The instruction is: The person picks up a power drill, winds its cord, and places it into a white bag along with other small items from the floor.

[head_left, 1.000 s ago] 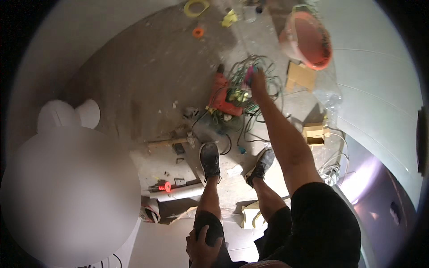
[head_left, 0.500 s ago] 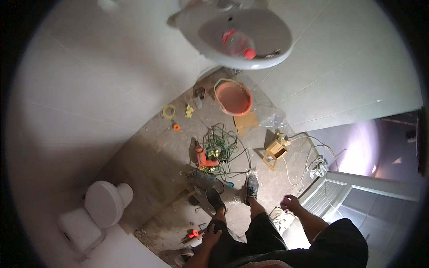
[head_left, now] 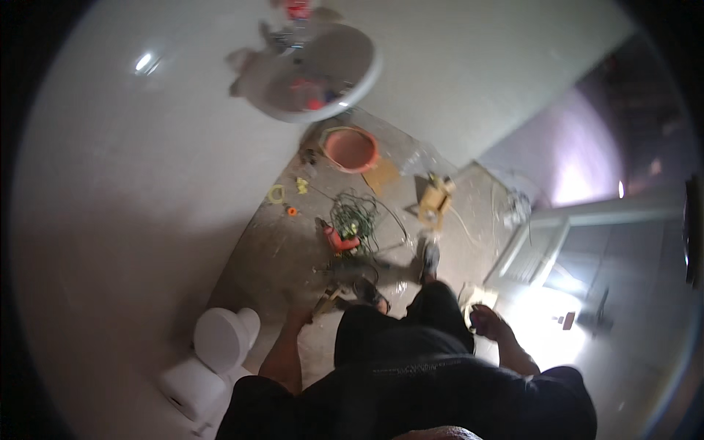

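My right hand (head_left: 495, 326) is held out at my right side, its fingers closed around a small dark purple object (head_left: 477, 320) whose kind I cannot make out. On the left, my left hand (head_left: 299, 315) hangs low beside my leg, smeared by motion. Just past its fingers shows a yellowish strip-like piece (head_left: 325, 299); whether the hand touches it I cannot tell. Ahead of my feet lies a red power drill (head_left: 339, 239) against a tangled green cable (head_left: 352, 214).
An orange bucket (head_left: 350, 150) stands under the washbasin (head_left: 323, 70), which holds a clear bottle with a red cap. A small wooden stool-like frame (head_left: 435, 202) is to the right. A toilet (head_left: 220, 339) stands left, an open door (head_left: 539, 253) with bright light right.
I have straightened up, and the view has shifted. My left hand has left my knee and moved out to the left. The right hand still holds the small purple object.
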Action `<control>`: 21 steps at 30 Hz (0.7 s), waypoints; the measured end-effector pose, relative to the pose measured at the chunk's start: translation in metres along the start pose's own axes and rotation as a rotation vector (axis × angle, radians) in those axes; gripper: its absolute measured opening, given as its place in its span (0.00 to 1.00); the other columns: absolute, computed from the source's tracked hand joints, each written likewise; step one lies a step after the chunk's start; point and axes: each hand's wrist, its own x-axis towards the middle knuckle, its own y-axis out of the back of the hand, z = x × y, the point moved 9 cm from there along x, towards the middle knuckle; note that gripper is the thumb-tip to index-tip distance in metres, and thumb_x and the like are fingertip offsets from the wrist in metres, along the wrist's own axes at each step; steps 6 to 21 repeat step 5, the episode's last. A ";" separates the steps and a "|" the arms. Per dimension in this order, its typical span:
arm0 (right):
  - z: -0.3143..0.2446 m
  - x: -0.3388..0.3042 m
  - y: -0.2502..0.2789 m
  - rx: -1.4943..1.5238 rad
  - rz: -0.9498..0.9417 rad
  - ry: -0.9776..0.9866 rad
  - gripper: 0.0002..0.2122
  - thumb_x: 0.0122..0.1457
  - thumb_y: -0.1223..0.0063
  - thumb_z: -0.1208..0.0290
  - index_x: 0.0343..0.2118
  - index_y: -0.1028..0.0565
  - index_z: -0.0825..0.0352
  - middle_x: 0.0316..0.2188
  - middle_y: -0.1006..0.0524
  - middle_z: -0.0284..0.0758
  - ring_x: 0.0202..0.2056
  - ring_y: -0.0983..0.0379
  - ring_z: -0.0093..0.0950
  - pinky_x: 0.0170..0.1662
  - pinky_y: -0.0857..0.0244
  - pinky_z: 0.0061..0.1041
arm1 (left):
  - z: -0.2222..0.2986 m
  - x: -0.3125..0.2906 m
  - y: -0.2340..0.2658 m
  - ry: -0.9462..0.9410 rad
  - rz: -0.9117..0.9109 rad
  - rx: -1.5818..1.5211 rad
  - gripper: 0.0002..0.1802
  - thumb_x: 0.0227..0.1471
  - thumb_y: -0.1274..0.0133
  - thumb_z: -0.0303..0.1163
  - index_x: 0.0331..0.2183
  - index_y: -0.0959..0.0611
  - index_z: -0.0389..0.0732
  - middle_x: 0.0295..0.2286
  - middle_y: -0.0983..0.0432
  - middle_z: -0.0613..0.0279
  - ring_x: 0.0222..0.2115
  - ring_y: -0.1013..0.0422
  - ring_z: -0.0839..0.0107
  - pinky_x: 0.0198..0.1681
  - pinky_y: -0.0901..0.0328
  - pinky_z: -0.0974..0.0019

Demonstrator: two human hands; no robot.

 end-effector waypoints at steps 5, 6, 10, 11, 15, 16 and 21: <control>0.004 0.040 0.032 -0.491 0.134 0.080 0.15 0.58 0.39 0.56 0.45 0.24 0.54 0.33 0.25 0.25 0.34 0.30 0.17 0.39 0.30 0.35 | 0.039 -0.006 0.066 -0.149 0.114 0.009 0.27 0.49 0.37 0.44 0.51 0.20 0.46 0.43 0.22 0.44 0.40 0.24 0.58 0.47 0.32 0.53; 0.004 0.040 0.032 -0.491 0.134 0.080 0.15 0.58 0.39 0.56 0.45 0.24 0.54 0.33 0.25 0.25 0.34 0.30 0.17 0.39 0.30 0.35 | 0.039 -0.006 0.066 -0.149 0.114 0.009 0.27 0.49 0.37 0.44 0.51 0.20 0.46 0.43 0.22 0.44 0.40 0.24 0.58 0.47 0.32 0.53; 0.004 0.040 0.032 -0.491 0.134 0.080 0.15 0.58 0.39 0.56 0.45 0.24 0.54 0.33 0.25 0.25 0.34 0.30 0.17 0.39 0.30 0.35 | 0.039 -0.006 0.066 -0.149 0.114 0.009 0.27 0.49 0.37 0.44 0.51 0.20 0.46 0.43 0.22 0.44 0.40 0.24 0.58 0.47 0.32 0.53; 0.004 0.040 0.032 -0.491 0.134 0.080 0.15 0.58 0.39 0.56 0.45 0.24 0.54 0.33 0.25 0.25 0.34 0.30 0.17 0.39 0.30 0.35 | 0.039 -0.006 0.066 -0.149 0.114 0.009 0.27 0.49 0.37 0.44 0.51 0.20 0.46 0.43 0.22 0.44 0.40 0.24 0.58 0.47 0.32 0.53; 0.004 0.040 0.032 -0.491 0.134 0.080 0.15 0.58 0.39 0.56 0.45 0.24 0.54 0.33 0.25 0.25 0.34 0.30 0.17 0.39 0.30 0.35 | 0.039 -0.006 0.066 -0.149 0.114 0.009 0.27 0.49 0.37 0.44 0.51 0.20 0.46 0.43 0.22 0.44 0.40 0.24 0.58 0.47 0.32 0.53; 0.004 0.040 0.032 -0.491 0.134 0.080 0.15 0.58 0.39 0.56 0.45 0.24 0.54 0.33 0.25 0.25 0.34 0.30 0.17 0.39 0.30 0.35 | 0.039 -0.006 0.066 -0.149 0.114 0.009 0.27 0.49 0.37 0.44 0.51 0.20 0.46 0.43 0.22 0.44 0.40 0.24 0.58 0.47 0.32 0.53; 0.004 0.040 0.032 -0.491 0.134 0.080 0.15 0.58 0.39 0.56 0.45 0.24 0.54 0.33 0.25 0.25 0.34 0.30 0.17 0.39 0.30 0.35 | 0.039 -0.006 0.066 -0.149 0.114 0.009 0.27 0.49 0.37 0.44 0.51 0.20 0.46 0.43 0.22 0.44 0.40 0.24 0.58 0.47 0.32 0.53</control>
